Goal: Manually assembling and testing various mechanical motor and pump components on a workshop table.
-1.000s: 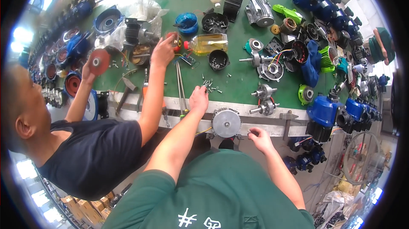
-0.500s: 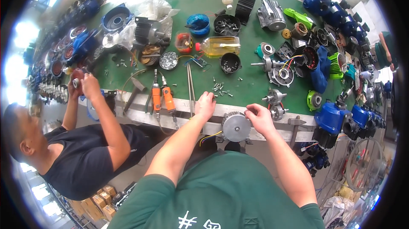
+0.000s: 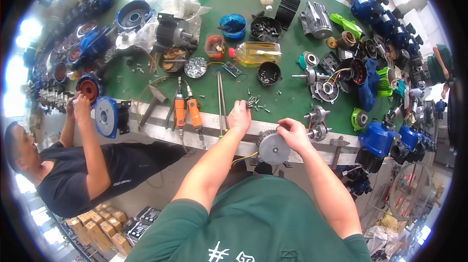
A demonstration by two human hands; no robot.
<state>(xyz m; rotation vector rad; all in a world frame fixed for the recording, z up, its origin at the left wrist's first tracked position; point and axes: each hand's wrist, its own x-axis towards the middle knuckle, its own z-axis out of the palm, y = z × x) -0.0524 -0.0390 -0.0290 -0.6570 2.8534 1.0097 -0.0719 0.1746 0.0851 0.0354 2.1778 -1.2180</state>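
In front of me at the bench edge stands a grey motor [image 3: 274, 149], its round end face with a small central shaft turned toward me and coloured wires coming out on its left. My right hand [image 3: 294, 135] is at the motor's upper right rim, thumb and fingers pinched together; anything between them is too small to make out. My left hand [image 3: 239, 117] rests over the table beside a small pile of loose screws [image 3: 254, 102], its fingers drawn together and pointing down. Whatever its fingertips hold is hidden.
Two orange power screwdrivers [image 3: 194, 113], a hammer [image 3: 157, 97] and long metal rods [image 3: 221, 101] lie left of my hands. Farther back are a dark cup of screws [image 3: 269, 73] and a bottle of yellow liquid [image 3: 258, 52]. At left a co-worker [image 3: 73, 164] handles a blue housing [image 3: 90, 90].
My left hand stays by the screws and my right hand by the motor, with slight shifts. The view has moved a little. The co-worker's hands have moved down and left, toward a blue housing.
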